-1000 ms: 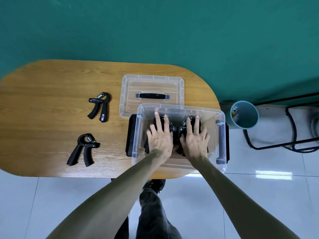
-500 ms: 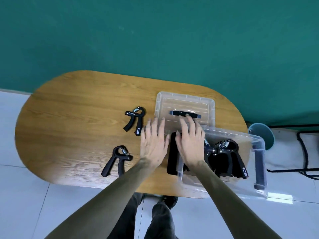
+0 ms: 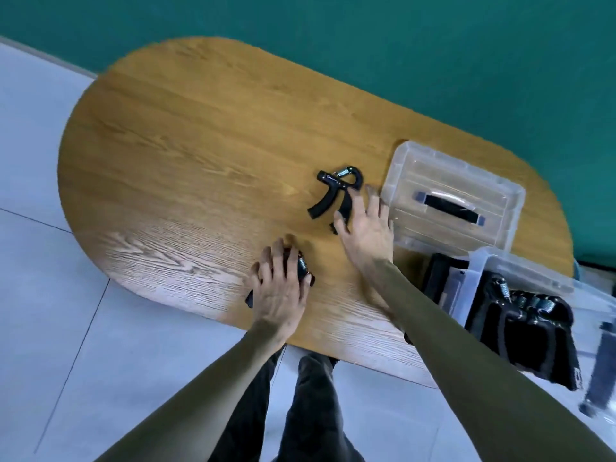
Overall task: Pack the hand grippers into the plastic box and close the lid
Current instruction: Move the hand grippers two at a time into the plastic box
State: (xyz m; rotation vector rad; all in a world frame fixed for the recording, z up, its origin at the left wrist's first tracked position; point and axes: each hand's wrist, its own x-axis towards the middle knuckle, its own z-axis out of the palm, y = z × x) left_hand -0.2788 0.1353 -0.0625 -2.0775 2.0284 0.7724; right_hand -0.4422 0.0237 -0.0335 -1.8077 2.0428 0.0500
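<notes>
Even, bright lighting; pale glare on table (image 3: 173, 258) near edge; slight motion blur; wide-angle bending at borders.

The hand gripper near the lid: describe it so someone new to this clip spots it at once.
On the oval wooden table, look just left of the clear lid with the black handle. The hand gripper lies there, spring end toward the wall, the right hand touching one handle. Unlike the other loose gripper, covered by the left hand, it is almost fully visible.

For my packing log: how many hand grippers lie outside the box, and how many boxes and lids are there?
Hand grippers outside the box: 2 (far gripper, near gripper)
Plastic box: 1
Lid: 1
Total: 4
</notes>
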